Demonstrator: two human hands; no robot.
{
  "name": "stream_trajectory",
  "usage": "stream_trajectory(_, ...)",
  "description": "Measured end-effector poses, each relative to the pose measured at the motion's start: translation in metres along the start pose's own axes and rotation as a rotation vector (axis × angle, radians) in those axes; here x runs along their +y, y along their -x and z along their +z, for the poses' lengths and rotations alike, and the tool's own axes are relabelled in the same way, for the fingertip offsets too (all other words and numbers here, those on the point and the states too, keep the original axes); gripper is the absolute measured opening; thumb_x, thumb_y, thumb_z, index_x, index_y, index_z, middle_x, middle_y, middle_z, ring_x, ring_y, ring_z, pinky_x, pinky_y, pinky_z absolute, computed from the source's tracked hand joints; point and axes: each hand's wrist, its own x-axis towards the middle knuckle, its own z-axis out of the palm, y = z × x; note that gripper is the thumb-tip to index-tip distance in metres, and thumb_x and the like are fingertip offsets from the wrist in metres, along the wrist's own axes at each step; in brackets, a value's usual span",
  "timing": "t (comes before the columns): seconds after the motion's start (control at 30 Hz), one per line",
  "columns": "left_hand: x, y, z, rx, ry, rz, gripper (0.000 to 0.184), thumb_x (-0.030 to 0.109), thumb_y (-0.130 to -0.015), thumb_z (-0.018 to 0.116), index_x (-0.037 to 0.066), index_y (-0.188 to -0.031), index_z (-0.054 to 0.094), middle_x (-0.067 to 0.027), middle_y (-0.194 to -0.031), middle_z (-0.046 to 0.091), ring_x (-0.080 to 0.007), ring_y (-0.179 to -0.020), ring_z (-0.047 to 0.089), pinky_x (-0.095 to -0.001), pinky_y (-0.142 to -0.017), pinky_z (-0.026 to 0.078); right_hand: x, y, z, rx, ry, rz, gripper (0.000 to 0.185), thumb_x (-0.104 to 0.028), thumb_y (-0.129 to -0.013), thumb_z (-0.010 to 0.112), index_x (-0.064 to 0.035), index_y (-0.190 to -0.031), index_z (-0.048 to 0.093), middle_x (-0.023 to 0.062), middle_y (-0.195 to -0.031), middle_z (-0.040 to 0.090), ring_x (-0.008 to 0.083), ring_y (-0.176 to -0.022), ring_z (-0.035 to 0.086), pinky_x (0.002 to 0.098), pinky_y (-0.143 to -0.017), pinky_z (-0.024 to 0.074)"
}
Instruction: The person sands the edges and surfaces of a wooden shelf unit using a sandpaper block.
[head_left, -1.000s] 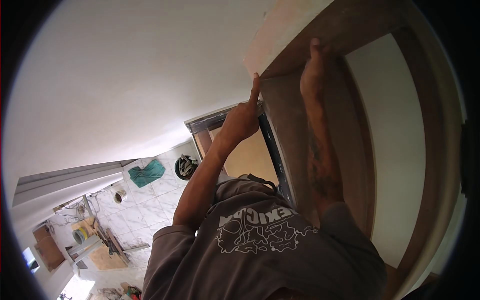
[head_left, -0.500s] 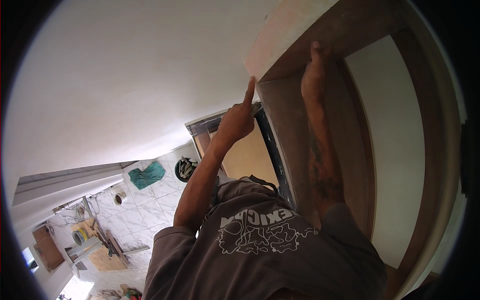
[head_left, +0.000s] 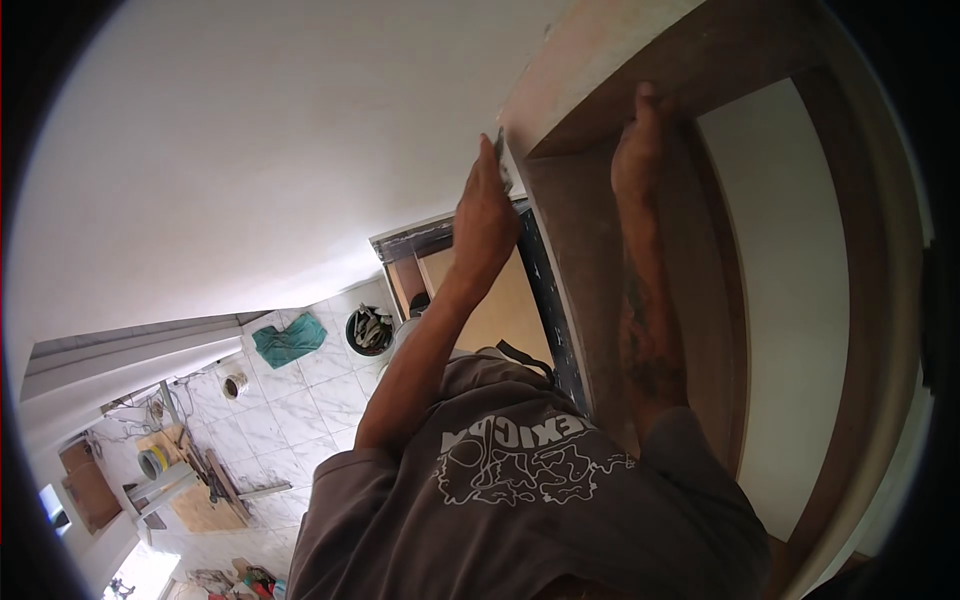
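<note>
My left hand is raised beside the corner where the white wall meets the brown wooden frame. Its fingers are closed around a small, thin, greyish tool, blurred and partly hidden by the fingers. To the right, my right hand is up against the dark wooden board at the top of the frame. Its thumb points up; the other fingers are mostly hidden behind it, so their grip cannot be made out. A pinkish, patchy strip runs along the board's edge.
Below are a doorway, a dark bucket with things in it and a green cloth on the tiled floor. At the lower left lie a tape roll, a wooden board, tools and cables.
The left index finger, earlier stretched out to the corner, is now drawn in with the others, and the hand has turned, showing the thin tool. My right hand has shifted slightly right.
</note>
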Motion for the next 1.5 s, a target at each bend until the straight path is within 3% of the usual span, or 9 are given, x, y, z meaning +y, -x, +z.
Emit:
stream_trajectory(0.17, 0.027, -0.002, 0.039, 0.031, 0.06, -0.004, 0.075, -0.016, -0.077, 0.047, -0.017, -0.147, 0.02, -0.0425, -0.15, 0.029, -0.0567, -0.14, 0.03, -0.0533, -0.114, 0.037, -0.006, 0.0, -0.001, -0.03, -0.017, -0.005, 0.1, -0.052, -0.097, 0.059, 0.0076, -0.157, 0.006, 0.0188, -0.164, 0.018, 0.0255, -0.151, 0.016, 0.0356, -0.122, 0.0089)
stream_trajectory(0.47, 0.026, 0.003, 0.038, 0.005, 0.094, 0.055, 0.079, -0.013, -0.083, 0.048, -0.01, -0.153, 0.012, -0.0393, -0.156, 0.019, -0.0527, -0.144, 0.024, -0.0495, -0.117, 0.033, -0.016, 0.008, 0.012, 0.0, 0.106, -0.044, 0.096, -0.049, -0.1, 0.057, 0.01, -0.156, 0.006, 0.0198, -0.164, 0.02, 0.0247, -0.151, 0.017, 0.0327, -0.122, 0.0104)
stream_trajectory(0.57, 0.023, 0.011, 0.042, 0.039, 0.054, 0.106, 0.079, -0.014, -0.083, 0.047, -0.01, -0.154, 0.013, -0.039, -0.157, 0.019, -0.0509, -0.145, 0.024, -0.0489, -0.118, 0.032, -0.009, 0.007, 0.013, 0.061, 0.073, -0.065, 0.088, -0.047, -0.101, 0.055, 0.0117, -0.154, 0.017, 0.02, -0.163, 0.024, 0.025, -0.151, 0.019, 0.0332, -0.122, 0.0112)
stream_trajectory(0.67, 0.011, -0.006, 0.042, 0.045, 0.152, 0.023, 0.078, -0.014, -0.082, 0.047, -0.01, -0.154, 0.015, -0.0389, -0.156, 0.021, -0.0495, -0.146, 0.025, -0.0481, -0.118, 0.031, -0.009, 0.007, 0.008, -0.079, 0.087, -0.07, 0.096, -0.053, -0.102, 0.048, 0.0129, -0.154, 0.001, 0.0273, -0.165, 0.003, 0.0334, -0.155, 0.004, 0.0389, -0.125, 0.0079)
stream_trajectory(0.77, 0.02, -0.006, 0.033, 0.01, 0.17, 0.033, 0.076, -0.014, -0.083, 0.046, -0.011, -0.153, 0.017, -0.0395, -0.155, 0.024, -0.0503, -0.145, 0.025, -0.0477, -0.118, 0.031, -0.004, 0.002, 0.008, -0.027, 0.132, -0.093, 0.094, -0.048, -0.102, 0.051, 0.0136, -0.154, 0.003, 0.0282, -0.164, 0.011, 0.0333, -0.153, 0.013, 0.0383, -0.124, 0.0142)
stream_trajectory(0.8, 0.02, -0.006, 0.032, 0.001, 0.147, 0.067, 0.077, -0.013, -0.082, 0.047, -0.012, -0.152, 0.016, -0.0402, -0.155, 0.022, -0.0519, -0.145, 0.025, -0.0487, -0.118, 0.031, 0.0, 0.0, 0.009, -0.019, 0.18, -0.214, 0.077, -0.04, -0.104, 0.049, 0.0091, -0.153, 0.016, 0.0247, -0.16, 0.022, 0.0311, -0.15, 0.02, 0.0369, -0.123, 0.0158)
stream_trajectory(1.0, 0.016, -0.003, 0.037, -0.012, 0.165, 0.027, 0.075, -0.012, -0.083, 0.047, -0.014, -0.151, 0.016, -0.0416, -0.154, 0.021, -0.0554, -0.144, 0.023, -0.0515, -0.119, 0.029, 0.012, -0.004, 0.005, 0.002, 0.074, -0.135, 0.068, -0.037, -0.104, 0.05, 0.0073, -0.15, 0.026, 0.0199, -0.154, 0.031, 0.0268, -0.145, 0.027, 0.0348, -0.12, 0.0187)
stream_trajectory(1.1, 0.013, 0.006, 0.039, 0.022, 0.096, 0.092, 0.064, -0.008, -0.094, 0.045, -0.011, -0.152, 0.02, -0.0392, -0.154, 0.024, -0.0507, -0.144, 0.027, -0.0465, -0.118, 0.032, 0.006, 0.0, 0.009, 0.015, 0.056, -0.124, 0.064, -0.036, -0.104, 0.05, 0.0064, -0.149, 0.031, 0.0175, -0.152, 0.036, 0.0246, -0.142, 0.03, 0.0337, -0.119, 0.0202)
stream_trajectory(1.5, -0.004, -0.008, 0.039, 0.055, 0.126, 0.072, 0.063, -0.008, -0.092, 0.047, -0.011, -0.151, 0.024, -0.0391, -0.152, 0.029, -0.0504, -0.142, 0.031, -0.0481, -0.117, 0.035, 0.028, -0.018, -0.01, 0.054, 0.033, -0.154, 0.052, -0.031, -0.104, 0.05, 0.0038, -0.144, 0.048, 0.0109, -0.144, 0.051, 0.0184, -0.134, 0.041, 0.0305, -0.116, 0.0246)
